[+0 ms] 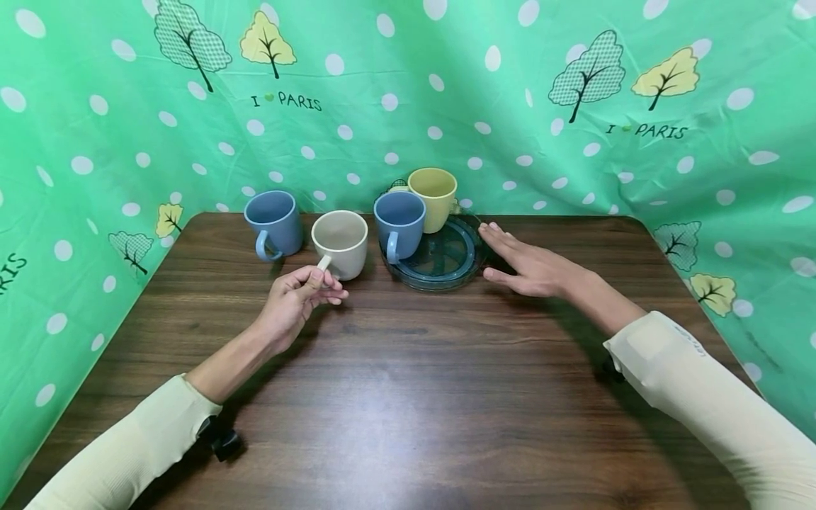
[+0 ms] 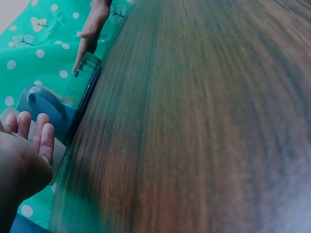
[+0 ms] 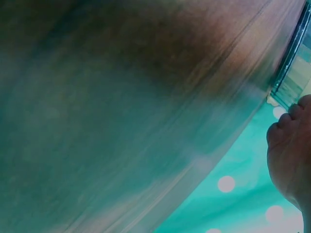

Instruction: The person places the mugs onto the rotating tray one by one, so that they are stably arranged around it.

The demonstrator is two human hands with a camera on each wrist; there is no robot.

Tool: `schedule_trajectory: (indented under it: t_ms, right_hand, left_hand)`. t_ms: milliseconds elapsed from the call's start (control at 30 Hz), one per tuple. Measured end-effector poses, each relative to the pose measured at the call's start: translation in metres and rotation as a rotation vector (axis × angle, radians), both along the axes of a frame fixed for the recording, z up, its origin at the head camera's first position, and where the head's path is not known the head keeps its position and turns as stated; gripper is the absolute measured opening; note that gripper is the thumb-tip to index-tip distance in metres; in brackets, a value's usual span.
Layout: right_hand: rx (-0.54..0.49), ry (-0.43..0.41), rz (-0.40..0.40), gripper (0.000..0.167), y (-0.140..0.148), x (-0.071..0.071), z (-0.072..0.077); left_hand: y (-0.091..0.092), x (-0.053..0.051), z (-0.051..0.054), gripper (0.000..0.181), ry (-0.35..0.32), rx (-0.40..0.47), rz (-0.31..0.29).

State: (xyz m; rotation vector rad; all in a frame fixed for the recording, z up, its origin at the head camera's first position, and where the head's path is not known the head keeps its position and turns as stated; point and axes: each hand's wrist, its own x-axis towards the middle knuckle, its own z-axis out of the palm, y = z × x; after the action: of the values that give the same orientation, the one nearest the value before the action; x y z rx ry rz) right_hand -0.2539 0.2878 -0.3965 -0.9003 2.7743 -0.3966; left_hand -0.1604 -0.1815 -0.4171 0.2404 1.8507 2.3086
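Note:
My left hand [image 1: 295, 303] pinches the handle of an off-white mug [image 1: 347, 256], which is upright between two blue mugs; I cannot tell whether its base touches the table. In the left wrist view the left hand's fingers hide much of that mug. A round, see-through dark teal tray [image 1: 440, 278] bears one blue mug [image 1: 400, 216] at its left and a yellow mug [image 1: 436, 205] at its back. Flat, with straight fingers, my right hand [image 1: 535, 268] lies at the tray's right edge. Whether its fingertips touch the rim is unclear.
Another blue mug [image 1: 283, 227] stands on the brown wooden table [image 1: 395, 397], left of the off-white one. Behind the table's back edge hangs a green dotted curtain [image 1: 408, 106], close to the mugs and tray.

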Motion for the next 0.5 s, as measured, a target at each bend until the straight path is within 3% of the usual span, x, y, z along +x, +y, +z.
schedule_trajectory:
  t_ms: [500]
  right_hand:
    - [0.021, 0.006, 0.018, 0.086, 0.002, 0.013, 0.001]
  left_hand:
    - [-0.001, 0.006, -0.001, 0.032, 0.004, 0.008, 0.008]
